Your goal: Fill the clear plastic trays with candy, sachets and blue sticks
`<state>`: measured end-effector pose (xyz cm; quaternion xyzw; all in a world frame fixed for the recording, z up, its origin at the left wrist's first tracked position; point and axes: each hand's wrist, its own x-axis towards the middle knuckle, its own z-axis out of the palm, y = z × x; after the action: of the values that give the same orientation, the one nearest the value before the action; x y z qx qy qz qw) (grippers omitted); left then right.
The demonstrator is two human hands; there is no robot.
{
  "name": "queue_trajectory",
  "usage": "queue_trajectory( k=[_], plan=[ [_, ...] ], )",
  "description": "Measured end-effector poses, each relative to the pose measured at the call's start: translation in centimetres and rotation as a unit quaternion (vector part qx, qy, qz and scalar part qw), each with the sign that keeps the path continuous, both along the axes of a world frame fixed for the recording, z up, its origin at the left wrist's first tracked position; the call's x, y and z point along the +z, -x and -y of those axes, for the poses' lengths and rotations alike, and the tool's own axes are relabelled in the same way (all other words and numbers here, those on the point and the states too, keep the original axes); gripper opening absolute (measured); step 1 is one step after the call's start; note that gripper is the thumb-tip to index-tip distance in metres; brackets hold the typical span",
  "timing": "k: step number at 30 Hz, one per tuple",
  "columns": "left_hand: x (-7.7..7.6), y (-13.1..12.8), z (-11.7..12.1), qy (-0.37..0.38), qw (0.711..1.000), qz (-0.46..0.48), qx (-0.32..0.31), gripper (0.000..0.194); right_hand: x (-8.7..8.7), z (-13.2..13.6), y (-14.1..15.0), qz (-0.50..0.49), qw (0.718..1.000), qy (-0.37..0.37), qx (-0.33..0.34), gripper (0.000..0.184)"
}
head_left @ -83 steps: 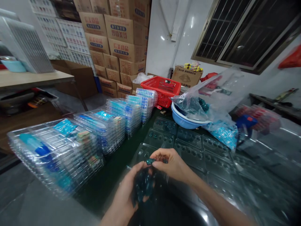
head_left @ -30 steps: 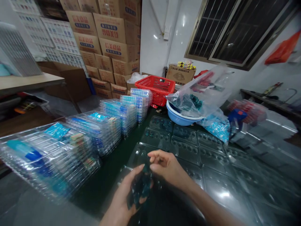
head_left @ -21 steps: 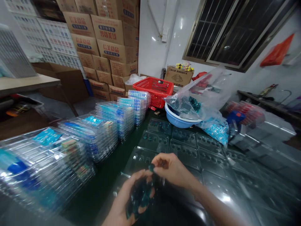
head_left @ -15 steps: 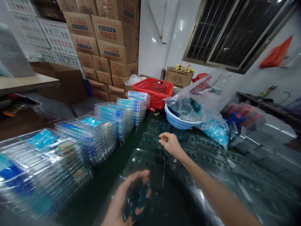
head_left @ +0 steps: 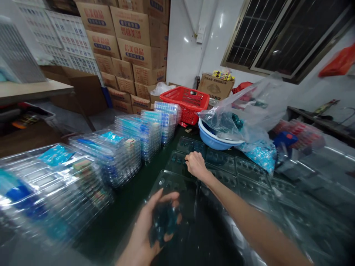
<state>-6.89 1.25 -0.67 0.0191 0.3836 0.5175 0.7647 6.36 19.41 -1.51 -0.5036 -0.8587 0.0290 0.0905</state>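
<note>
My left hand [head_left: 145, 227] is cupped palm up near the bottom middle, its fingers curled round a handful of small glassy teal pieces [head_left: 164, 221] that look like marbles. Farther forward, my right hand [head_left: 196, 166] reaches down, fingertips pinched together, over a clear plastic tray [head_left: 174, 170] with round hollows. A few teal pieces [head_left: 174, 159] lie in that tray, left of the fingertips. Whatever the pinch holds is hidden. Between the two hands lies another clear tray [head_left: 177, 184], partly behind the left fingers.
More clear trays [head_left: 249, 184] spread over the dark table on the right. Stacked filled clear packs [head_left: 130, 135] line the left. At the back stand a red basket [head_left: 184, 101] and a blue basin [head_left: 215, 140] with a plastic bag [head_left: 249, 111]. Cardboard boxes [head_left: 135, 33] rise behind.
My right hand has turned knuckles up and lowered its fingertips to the tray. My left hand still cups the teal pieces. The whole view has shifted slightly.
</note>
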Motion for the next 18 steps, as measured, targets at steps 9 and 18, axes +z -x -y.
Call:
queue_trajectory(
  k=[9,18],
  plan=[
    [0.7,-0.8,0.2,0.021,0.999,0.032,0.022,0.046,5.3,8.2,-0.1,-0.152,0.969,0.045,0.188,0.017],
    [0.7,-1.8,0.5,0.037,0.999,-0.025,0.016,0.034,6.6,12.5,0.2,-0.136,0.954,0.166,0.209,0.007]
  ],
)
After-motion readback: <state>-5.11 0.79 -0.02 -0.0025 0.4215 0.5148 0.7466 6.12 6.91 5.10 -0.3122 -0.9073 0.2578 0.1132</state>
